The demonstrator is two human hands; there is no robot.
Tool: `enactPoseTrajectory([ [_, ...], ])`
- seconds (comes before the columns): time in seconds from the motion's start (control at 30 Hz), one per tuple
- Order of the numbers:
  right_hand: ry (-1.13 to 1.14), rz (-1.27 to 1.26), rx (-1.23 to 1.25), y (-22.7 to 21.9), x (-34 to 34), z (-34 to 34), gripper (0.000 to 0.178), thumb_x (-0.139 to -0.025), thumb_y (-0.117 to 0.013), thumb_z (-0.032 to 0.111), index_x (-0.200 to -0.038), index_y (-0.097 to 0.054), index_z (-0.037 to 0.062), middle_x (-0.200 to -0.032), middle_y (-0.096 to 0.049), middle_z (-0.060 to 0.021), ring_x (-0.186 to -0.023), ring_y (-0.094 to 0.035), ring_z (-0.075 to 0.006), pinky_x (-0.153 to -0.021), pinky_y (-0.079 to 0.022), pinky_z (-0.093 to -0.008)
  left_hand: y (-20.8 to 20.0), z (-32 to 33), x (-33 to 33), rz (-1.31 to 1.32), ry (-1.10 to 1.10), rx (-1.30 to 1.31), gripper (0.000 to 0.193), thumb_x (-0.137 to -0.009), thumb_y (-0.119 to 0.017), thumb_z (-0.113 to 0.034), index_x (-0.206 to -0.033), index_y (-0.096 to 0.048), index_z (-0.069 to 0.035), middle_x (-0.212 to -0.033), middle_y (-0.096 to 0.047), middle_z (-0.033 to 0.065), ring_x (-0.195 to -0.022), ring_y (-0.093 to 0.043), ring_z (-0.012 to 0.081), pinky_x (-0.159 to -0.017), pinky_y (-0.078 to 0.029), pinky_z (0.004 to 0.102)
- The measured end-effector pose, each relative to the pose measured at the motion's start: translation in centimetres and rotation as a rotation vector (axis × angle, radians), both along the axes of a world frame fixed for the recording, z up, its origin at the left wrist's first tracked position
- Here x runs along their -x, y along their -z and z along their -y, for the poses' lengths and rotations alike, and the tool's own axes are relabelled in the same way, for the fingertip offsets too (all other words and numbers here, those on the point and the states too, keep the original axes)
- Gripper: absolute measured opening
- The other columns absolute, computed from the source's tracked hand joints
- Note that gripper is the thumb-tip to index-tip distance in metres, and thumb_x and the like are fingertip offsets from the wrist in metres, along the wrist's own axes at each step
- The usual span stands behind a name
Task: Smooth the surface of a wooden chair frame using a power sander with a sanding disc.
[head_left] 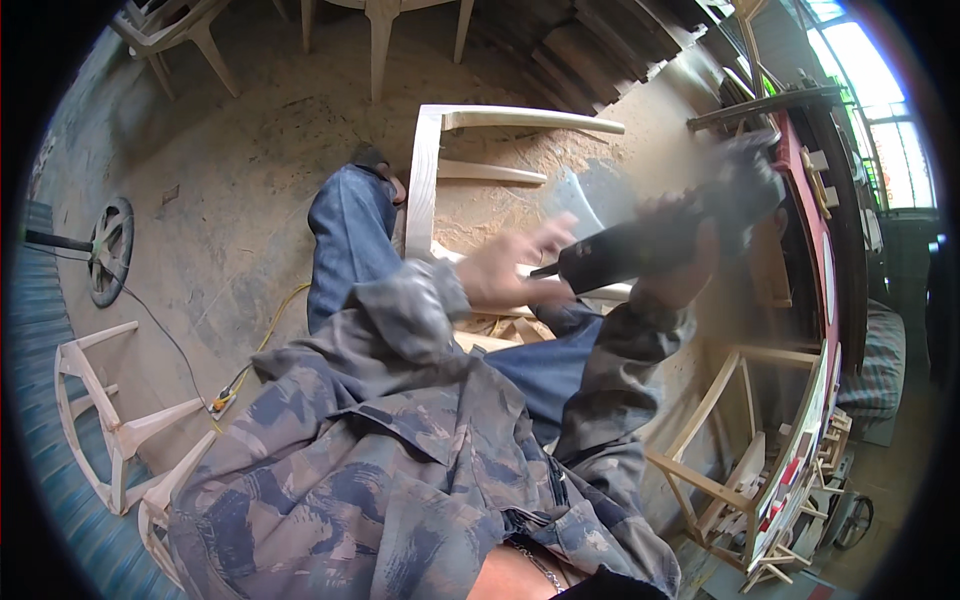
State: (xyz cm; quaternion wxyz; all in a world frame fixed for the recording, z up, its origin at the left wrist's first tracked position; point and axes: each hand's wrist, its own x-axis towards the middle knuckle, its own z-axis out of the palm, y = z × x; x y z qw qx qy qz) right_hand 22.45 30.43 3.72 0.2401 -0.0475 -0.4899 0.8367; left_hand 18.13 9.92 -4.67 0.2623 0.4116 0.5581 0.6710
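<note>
My right hand [690, 265] is wrapped around a black angle grinder [640, 243], raised in front of me to the right. Motion smears the tool, and its head end is too blurred to make out. By the grinder's narrow rear end is my left hand [505, 268], its fingers spread and blurred, gripping nothing that I can see. Beneath and beyond both hands, a pale wooden chair frame [424, 185] lies between my legs, with its slender legs pointing right. Part of that frame is hidden behind my hands and the tool.
Sawdust covers the floor [260, 130]. More wooden chair frames stand at the far side [380, 40], lower left [120, 440] and lower right [710, 480]. A power cord [165, 330] runs along the left near a wheel [110, 252]. A reddish bench [810, 220] with wood pieces borders the right.
</note>
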Motion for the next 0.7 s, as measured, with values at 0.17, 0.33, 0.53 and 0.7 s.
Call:
enactPoseTrajectory([
  [0.17,-0.349,-0.097,0.052,-6.7,3.8,0.0,0.056,-0.091,-0.051,0.05,-0.115,-0.052,0.0003,-0.096,-0.058,-0.0151,-0.087,-0.058,-0.0274,-0.083,-0.048,-0.0448,-5.7,-1.6,-0.7,-0.295,-0.316,-0.034,0.096,-0.075,-0.08,-0.034,-0.147,-0.027,0.0,-0.122,-0.05,0.0217,-0.101,-0.056,0.0313,-0.088,-0.046,0.0338],
  [0.33,-0.307,-0.064,0.013,-9.9,5.7,-2.4,0.054,-0.09,-0.051,0.05,-0.113,-0.053,0.0012,-0.097,-0.057,-0.0163,-0.092,-0.056,-0.0285,-0.086,-0.045,-0.0451,-4.8,-1.8,0.5,0.039,-0.117,-0.019,0.105,-0.065,-0.088,-0.033,-0.146,-0.028,-0.002,-0.126,-0.054,0.0206,-0.078,-0.064,0.0298,-0.07,-0.052,0.0315],
  [0.53,-0.198,-0.051,-0.137,-11.2,2.6,-4.1,0.051,-0.087,-0.052,0.043,-0.114,-0.053,-0.0001,-0.102,-0.059,-0.0183,-0.095,-0.058,-0.0313,-0.085,-0.048,-0.0488,8.9,2.0,-1.8,-0.592,-0.034,0.625,0.092,-0.068,-0.083,-0.039,-0.141,-0.038,-0.007,-0.13,-0.053,0.0176,-0.109,-0.06,0.0298,-0.096,-0.043,0.0419],
  [0.7,0.143,0.12,-0.501,-8.5,-3.1,-3.3,0.037,-0.084,-0.061,0.022,-0.11,-0.056,-0.0037,-0.09,-0.062,-0.0202,-0.081,-0.062,-0.031,-0.073,-0.053,-0.0431,9.7,0.7,-0.8,-0.937,0.07,0.965,0.081,-0.068,-0.08,-0.033,-0.137,-0.043,-0.012,-0.119,-0.057,0.0138,-0.101,-0.063,0.0288,-0.096,-0.045,0.0409],
])
